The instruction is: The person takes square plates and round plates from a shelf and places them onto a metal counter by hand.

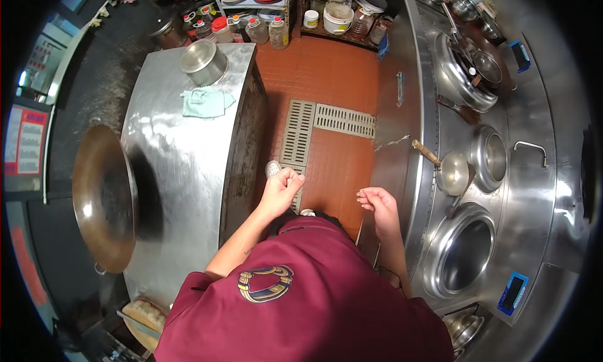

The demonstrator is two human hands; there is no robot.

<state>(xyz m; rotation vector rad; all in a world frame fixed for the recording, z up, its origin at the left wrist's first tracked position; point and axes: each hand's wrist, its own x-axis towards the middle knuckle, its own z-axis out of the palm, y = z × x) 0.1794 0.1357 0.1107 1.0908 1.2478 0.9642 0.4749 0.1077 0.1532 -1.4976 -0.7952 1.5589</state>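
Observation:
My left hand (282,192) hangs over the floor near the steel table, its fingers curled in and the thumb lying against them. No object shows in it. To its right, my right hand (380,209) is held in the air beside the stove front, fingers loosely bent and apart, holding nothing visible. The nearest tool to it is a ladle (453,173) with a wooden handle, resting on the stove top. Past the ladle is a round steel pot (488,159). A larger open steel ring or well (433,255) lies nearer me.
On the left, the steel table (182,155) carries a lidded pot (204,64), a pale green cloth (206,103) and a large wok (103,199) tilted on its side. Drain grates (296,133) cross the red floor (342,67). Bottles (278,33) and tubs (338,18) stand at the back.

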